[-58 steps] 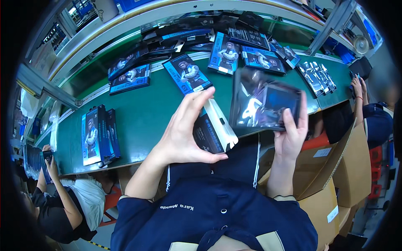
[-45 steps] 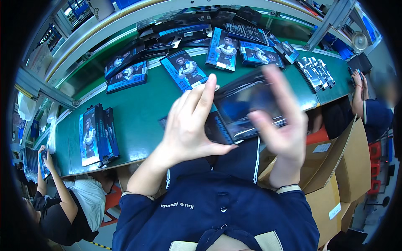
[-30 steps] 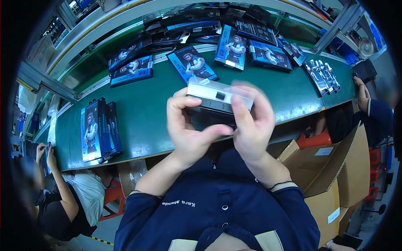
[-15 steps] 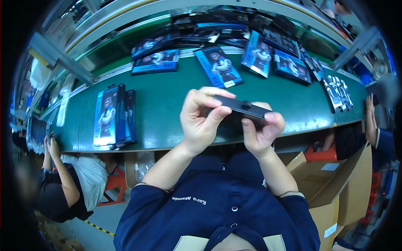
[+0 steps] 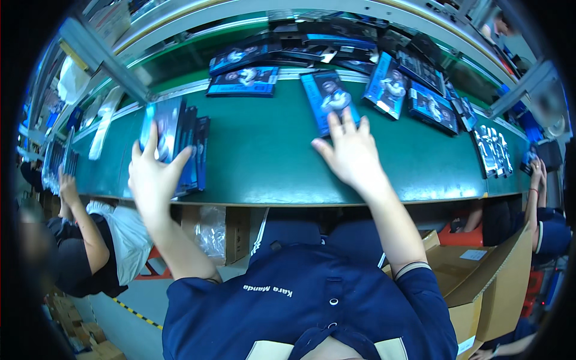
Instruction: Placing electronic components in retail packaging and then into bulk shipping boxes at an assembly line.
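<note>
My left hand [image 5: 155, 177] is at the row of flat printed boxes on the left, fingers spread across the blurred front box [image 5: 165, 120], its thumb apart to the right. Behind that box, several similar blue-and-black boxes [image 5: 203, 153] stand on edge, leaning together. My right hand [image 5: 354, 150] reaches forward with fingers spread. Its fingertips touch the near end of another blue box [image 5: 327, 96], which lies flat on the green table [image 5: 264, 156] and has a figure printed on it. Whether the left hand bears any of the front box's weight is unclear.
More boxes [image 5: 243, 81] lie along the table's far edge, some piled behind it. Silvery packs [image 5: 493, 150] lie at the right. An open cardboard carton [image 5: 498, 270] stands below right. Co-workers [image 5: 99, 246] are at both sides, and metal posts [image 5: 105, 60] frame the bench.
Both hands have parted from the dark box they held edge-on. The left moved to the row, where a front box has been added; the right moved forward onto the flat box. The view shifted slightly.
</note>
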The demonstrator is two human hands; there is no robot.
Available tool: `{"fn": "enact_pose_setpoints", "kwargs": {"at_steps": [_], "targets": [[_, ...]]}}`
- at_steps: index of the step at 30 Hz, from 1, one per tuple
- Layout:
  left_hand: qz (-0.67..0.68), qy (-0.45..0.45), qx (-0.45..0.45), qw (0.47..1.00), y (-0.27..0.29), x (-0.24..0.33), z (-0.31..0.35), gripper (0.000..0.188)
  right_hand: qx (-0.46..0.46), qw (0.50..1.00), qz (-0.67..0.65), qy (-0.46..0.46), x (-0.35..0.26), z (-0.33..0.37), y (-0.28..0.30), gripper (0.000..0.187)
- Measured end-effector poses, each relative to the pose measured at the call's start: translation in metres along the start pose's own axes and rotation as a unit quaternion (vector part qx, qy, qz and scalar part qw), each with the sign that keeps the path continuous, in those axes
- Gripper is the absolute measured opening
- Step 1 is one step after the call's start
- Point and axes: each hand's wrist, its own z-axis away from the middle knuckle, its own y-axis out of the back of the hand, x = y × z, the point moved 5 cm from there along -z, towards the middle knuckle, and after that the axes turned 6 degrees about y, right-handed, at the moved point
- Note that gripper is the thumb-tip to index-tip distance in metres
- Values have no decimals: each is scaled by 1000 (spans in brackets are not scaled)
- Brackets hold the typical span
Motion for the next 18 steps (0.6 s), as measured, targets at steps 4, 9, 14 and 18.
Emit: {"fn": "enact_pose_setpoints", "kwargs": {"at_steps": [4, 9, 14, 18], "targets": [[-299, -69, 113, 945, -30, 26, 1, 57, -20, 920, -331, 210, -32, 38, 16, 50], [-46, -357, -213, 908, -104, 123, 125, 116, 299, 921, -242, 68, 96, 63, 38, 10], [73, -566, -375, 731, -80, 153, 151, 89, 386, 820, 243, -345, 352, 154, 67, 33], [130, -576, -254, 766, -31, 181, 112, 32, 186, 854, 128, -469, 374, 178, 79, 52]]}}
